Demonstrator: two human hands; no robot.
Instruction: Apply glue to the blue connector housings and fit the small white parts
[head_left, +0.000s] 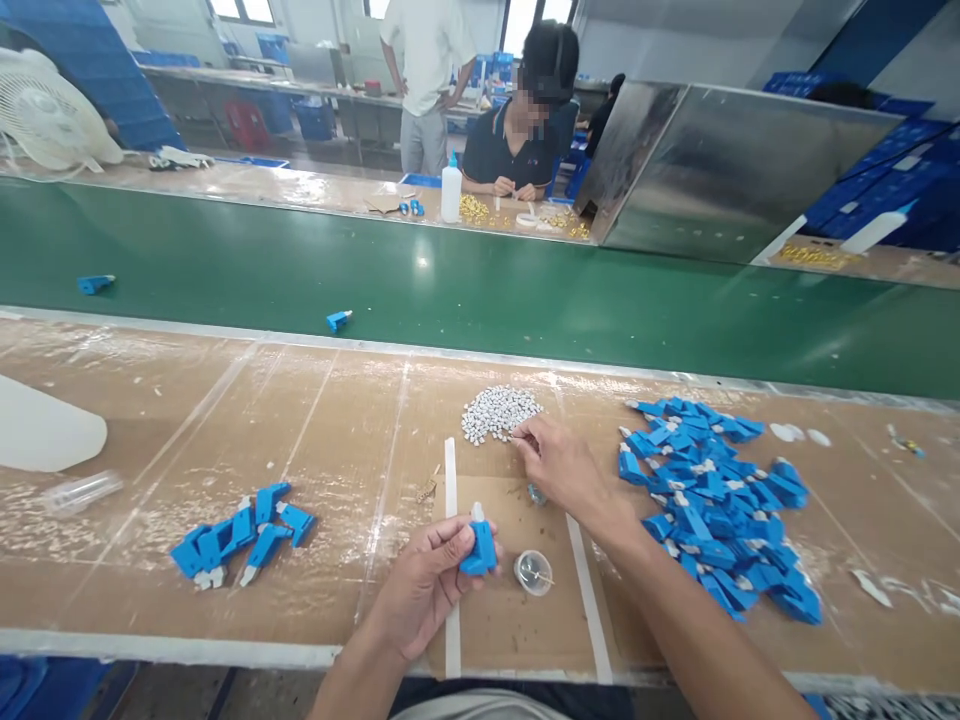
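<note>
My left hand (pixel 427 580) is closed around a blue plastic part (pixel 480 550) with a pale tip pointing up, above the cardboard work area. My right hand (pixel 559 460) reaches to the right edge of a pile of small grey-white pieces (pixel 499 410). Its thumb and forefinger are pinched together; what is between them, if anything, is too small to tell. Close by stands a small clear cup (pixel 533 573) with a thin stick in it. A second small bluish object (pixel 536 494) is partly hidden under my right hand.
To the right lies a large heap of blue parts (pixel 712 500), to the left a smaller group (pixel 240 530). A white bottle (pixel 45 430) lies at far left. Beyond runs a green conveyor belt (pixel 465 300) carrying two blue parts. Across it a person (pixel 517 140) works with small yellow pieces.
</note>
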